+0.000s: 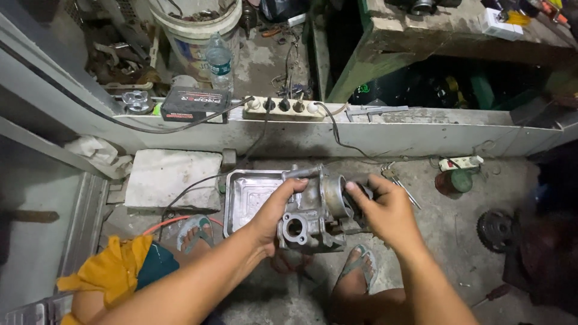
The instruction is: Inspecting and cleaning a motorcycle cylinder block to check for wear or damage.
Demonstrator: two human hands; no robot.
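Metal engine part, left hand gripping, right hand clasping

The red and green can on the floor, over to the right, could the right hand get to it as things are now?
Probably not yet: the right hand is gripping the metal engine part. Once it lets go, the floor toward the can looks open.

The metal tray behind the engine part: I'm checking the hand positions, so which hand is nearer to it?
Left. The left hand grips the engine part right over the metal tray; the right hand holds the part's far side.
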